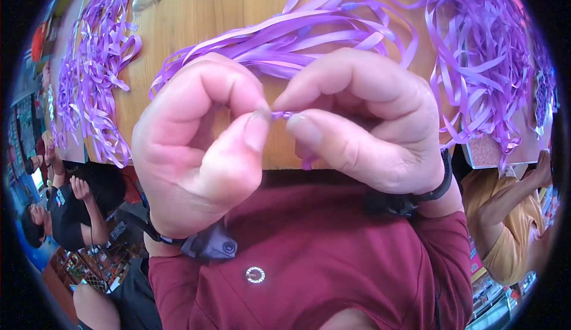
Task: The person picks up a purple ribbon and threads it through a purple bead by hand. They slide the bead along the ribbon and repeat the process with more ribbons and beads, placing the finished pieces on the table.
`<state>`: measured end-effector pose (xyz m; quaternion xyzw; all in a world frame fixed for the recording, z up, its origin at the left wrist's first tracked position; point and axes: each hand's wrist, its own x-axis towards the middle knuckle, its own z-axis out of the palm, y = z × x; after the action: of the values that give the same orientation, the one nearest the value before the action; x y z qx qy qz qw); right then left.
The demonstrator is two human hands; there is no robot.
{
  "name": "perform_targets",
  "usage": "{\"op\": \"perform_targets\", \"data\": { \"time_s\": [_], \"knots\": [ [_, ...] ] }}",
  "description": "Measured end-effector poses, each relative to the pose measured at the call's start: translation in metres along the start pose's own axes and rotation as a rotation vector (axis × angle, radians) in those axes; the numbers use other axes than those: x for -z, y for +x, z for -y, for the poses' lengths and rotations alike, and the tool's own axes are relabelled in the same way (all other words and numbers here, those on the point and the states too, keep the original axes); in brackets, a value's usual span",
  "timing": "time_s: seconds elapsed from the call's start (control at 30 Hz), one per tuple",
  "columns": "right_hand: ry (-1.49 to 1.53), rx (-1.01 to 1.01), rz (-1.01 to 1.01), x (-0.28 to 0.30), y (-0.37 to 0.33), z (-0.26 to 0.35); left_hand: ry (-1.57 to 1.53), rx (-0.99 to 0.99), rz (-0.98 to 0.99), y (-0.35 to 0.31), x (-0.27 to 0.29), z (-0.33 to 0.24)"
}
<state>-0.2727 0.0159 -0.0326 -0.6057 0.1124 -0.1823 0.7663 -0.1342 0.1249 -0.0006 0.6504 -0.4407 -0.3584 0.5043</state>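
My left hand (199,145) and my right hand (372,122) meet above the near edge of the table, each with thumb and forefinger pinched. Between the fingertips runs a short twisted or knotted bit of purple ribbon (279,115). Part of it hangs below my right thumb; the rest is hidden by the fingers. Just beyond my hands a loose bundle of long purple ribbons (262,41) lies across the table. Whether the pinched piece joins that bundle I cannot tell.
The wooden table (172,2) carries another heap of purple ribbons (98,74) on the left and a larger tangled pile (482,50) on the right. A person in a dark shirt (68,211) is at the left, and one in a yellow-brown shirt (508,229) at the right.
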Motion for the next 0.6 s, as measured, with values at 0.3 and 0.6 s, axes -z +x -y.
{"op": "perform_targets", "data": {
  "time_s": [0.3,0.6],
  "knots": [
    [-0.029,-0.033,-0.057,-0.003,0.000,0.001,-0.212,0.194,-0.040,0.002,-0.002,0.000],
    [0.026,-0.144,-0.126,-0.004,0.001,0.005,0.554,-0.531,-0.186,-0.004,-0.009,0.008]
  ]
}}
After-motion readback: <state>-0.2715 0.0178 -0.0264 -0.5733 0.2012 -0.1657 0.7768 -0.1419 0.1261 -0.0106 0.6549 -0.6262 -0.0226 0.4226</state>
